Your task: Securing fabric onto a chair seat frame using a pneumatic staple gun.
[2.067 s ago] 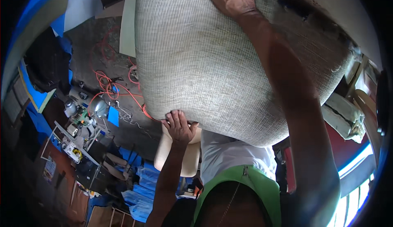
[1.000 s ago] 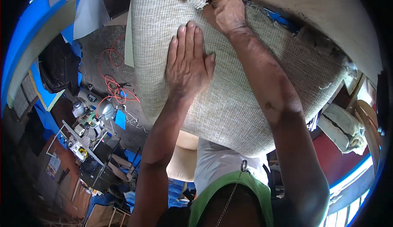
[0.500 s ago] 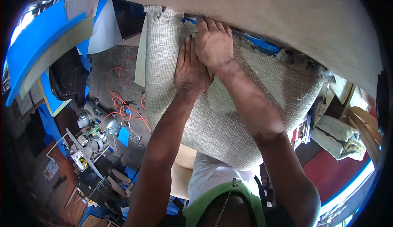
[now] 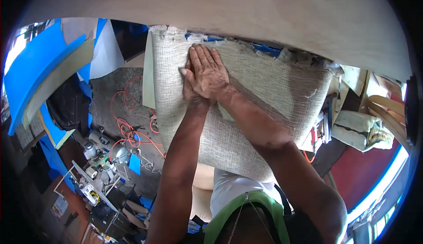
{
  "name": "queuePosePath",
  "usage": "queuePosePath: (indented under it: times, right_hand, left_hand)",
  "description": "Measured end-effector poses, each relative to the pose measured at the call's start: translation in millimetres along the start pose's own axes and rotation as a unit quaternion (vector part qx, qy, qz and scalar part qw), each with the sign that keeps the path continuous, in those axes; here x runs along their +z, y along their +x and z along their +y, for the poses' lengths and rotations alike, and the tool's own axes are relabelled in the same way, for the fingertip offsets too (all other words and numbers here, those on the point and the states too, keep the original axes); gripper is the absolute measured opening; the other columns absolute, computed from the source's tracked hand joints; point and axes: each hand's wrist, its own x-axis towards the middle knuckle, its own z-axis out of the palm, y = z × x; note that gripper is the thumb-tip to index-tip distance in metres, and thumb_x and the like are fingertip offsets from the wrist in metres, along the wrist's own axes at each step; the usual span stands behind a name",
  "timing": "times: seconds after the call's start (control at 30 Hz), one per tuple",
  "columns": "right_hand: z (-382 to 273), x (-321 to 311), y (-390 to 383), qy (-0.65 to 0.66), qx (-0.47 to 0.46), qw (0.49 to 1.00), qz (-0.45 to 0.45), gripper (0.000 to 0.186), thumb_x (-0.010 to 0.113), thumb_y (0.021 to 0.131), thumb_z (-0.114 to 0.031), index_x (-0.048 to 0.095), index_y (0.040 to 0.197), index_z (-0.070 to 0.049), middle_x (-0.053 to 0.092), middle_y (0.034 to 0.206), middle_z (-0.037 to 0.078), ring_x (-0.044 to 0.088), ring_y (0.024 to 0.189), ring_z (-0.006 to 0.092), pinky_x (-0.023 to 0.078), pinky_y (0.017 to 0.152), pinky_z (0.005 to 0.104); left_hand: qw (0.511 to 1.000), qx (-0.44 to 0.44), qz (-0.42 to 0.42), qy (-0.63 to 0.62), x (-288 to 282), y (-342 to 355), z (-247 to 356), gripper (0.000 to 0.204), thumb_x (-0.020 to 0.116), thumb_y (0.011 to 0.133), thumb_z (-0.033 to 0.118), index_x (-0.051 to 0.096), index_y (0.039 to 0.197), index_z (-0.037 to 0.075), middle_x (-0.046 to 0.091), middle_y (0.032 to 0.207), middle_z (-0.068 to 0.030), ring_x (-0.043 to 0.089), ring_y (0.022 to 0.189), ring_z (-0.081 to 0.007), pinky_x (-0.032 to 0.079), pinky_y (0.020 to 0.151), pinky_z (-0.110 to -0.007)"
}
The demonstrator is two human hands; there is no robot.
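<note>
Woven beige-grey fabric (image 4: 246, 98) covers the padded piece in front of me. Its frayed upper edge meets a smooth tan panel (image 4: 246, 6), with strips of blue (image 4: 266, 49) showing in the gap. Flat on the fabric's upper left part lies my right hand (image 4: 210, 74), its fingers stretched out and pointing at that edge. It rests over my left hand (image 4: 193, 92), which presses on the fabric and is largely covered. Only the left wrist, the back's edge and a bit of a finger show. Neither hand grips anything.
An orange hose (image 4: 128, 127) lies coiled on the grey floor at left. A sewing machine (image 4: 90, 193) stands at lower left, below curved blue panels (image 4: 42, 63). On the right are a pale cushion piece (image 4: 361, 129) and a dark red surface (image 4: 359, 173).
My right hand has moved off the frayed edge, down and left, onto my left hand, its fingers now stretched out. The whole view has shifted somewhat.
</note>
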Motion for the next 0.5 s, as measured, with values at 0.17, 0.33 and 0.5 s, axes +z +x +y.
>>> queuePosePath:
  times: [0.17,0.33,0.5]
  right_hand:
    - [3.3,-0.1,1.0,0.008,0.002,1.0,-0.019,0.079,0.035,0.102,-0.056,0.027,0.156,0.0,0.026,0.164,0.018,0.019,0.154,0.0275,0.007,0.127,0.0459]
    - [2.0,3.1,0.6,0.012,0.007,1.0,-0.005,0.082,0.037,0.1,-0.058,0.027,0.157,0.0,0.024,0.164,0.019,0.018,0.155,0.0303,0.007,0.127,0.046]
    - [3.9,-2.7,9.8,0.0,0.016,1.0,-0.024,0.081,0.036,0.101,-0.057,0.027,0.156,0.002,0.024,0.164,0.02,0.017,0.155,0.0298,0.009,0.127,0.0444]
  left_hand:
    - [0.999,0.004,-0.006,0.048,-4.1,-0.6,0.2,0.074,0.041,0.102,0.046,0.016,0.161,0.01,0.011,0.168,-0.0137,0.005,0.156,-0.0306,0.003,0.126,-0.048]
    - [0.995,-0.012,0.004,0.103,10.9,-4.5,-13.1,0.075,0.041,0.102,0.047,0.014,0.161,0.01,0.009,0.168,-0.0133,0.004,0.156,-0.0305,0.002,0.126,-0.048]
    - [0.998,0.007,-0.038,0.055,17.5,-5.2,-13.1,0.079,0.041,0.101,0.05,0.01,0.162,0.012,0.003,0.169,-0.013,0.0,0.156,-0.0318,-0.001,0.125,-0.05]
